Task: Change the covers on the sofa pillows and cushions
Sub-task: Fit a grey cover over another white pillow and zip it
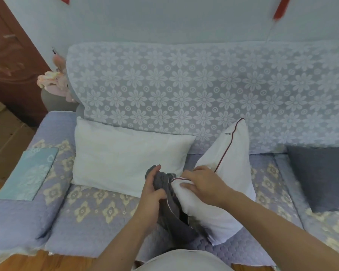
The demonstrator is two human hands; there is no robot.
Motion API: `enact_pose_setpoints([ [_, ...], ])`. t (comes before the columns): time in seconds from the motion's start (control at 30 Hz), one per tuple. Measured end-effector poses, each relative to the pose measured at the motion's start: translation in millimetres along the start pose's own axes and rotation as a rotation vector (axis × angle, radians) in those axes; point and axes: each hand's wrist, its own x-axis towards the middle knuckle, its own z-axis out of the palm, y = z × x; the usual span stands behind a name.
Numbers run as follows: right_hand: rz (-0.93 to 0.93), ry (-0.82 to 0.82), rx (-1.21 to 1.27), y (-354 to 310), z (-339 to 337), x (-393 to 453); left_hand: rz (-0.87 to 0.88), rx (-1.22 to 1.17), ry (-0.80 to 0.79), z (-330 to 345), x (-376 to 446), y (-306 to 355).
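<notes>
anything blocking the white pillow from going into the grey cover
Nothing visible does. The left hand grips the grey cover bunched at its opening, and the right hand presses a corner of the white pillow right at that opening. The second pillow lies to the left, out of the way.

One head-worn camera looks forward and down, close over the sofa (90, 208), edges seemingly wide-angle-warped.
</notes>
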Motion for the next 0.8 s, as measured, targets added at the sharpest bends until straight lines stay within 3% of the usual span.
enact_pose_setpoints([
  [0.07,0.026,0.003,0.019,4,-1,1,-0.057,-0.104,-0.048,-10,-1,-3],
  [0.2,0.057,0.008,0.046,5,-4,-1,-0.063,-0.051,-0.067,-18,-2,-1],
  [0.53,0.075,-0.042,0.133,-18,-6,-1,0.151,0.348,-0.020,10,-1,13],
  [0.67,0.328,-0.050,0.429,-26,-7,-4,0.224,0.520,-0.042,14,0,4],
  [0.8,0.518,0.083,0.683,-24,-9,-8,0.220,0.489,-0.184,14,-1,-2],
])
